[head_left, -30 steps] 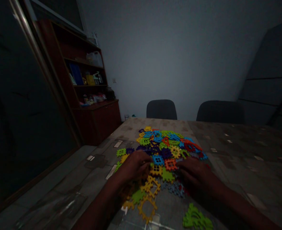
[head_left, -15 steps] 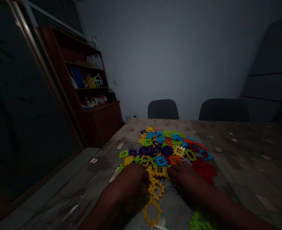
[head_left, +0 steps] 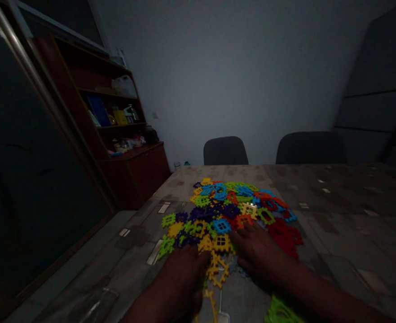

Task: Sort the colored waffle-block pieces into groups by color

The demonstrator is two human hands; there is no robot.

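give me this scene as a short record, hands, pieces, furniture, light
left hand: beside yellow pieces; grip hidden
right hand: fingers at the orange piece; grip unclear
pile: toothed pieces, many colours
apart from pile: green piece, below right forearm
surface: patterned table
behind table: two dark chairs
left side: reddish cabinet with shelves
light: dim

Head-worn view, facing forward and down
From the wearer's head I look across the desk [head_left: 339, 215] toward the wall [head_left: 245, 72], left hand [head_left: 186, 273] and right hand [head_left: 260, 246] near my lens, low in view.
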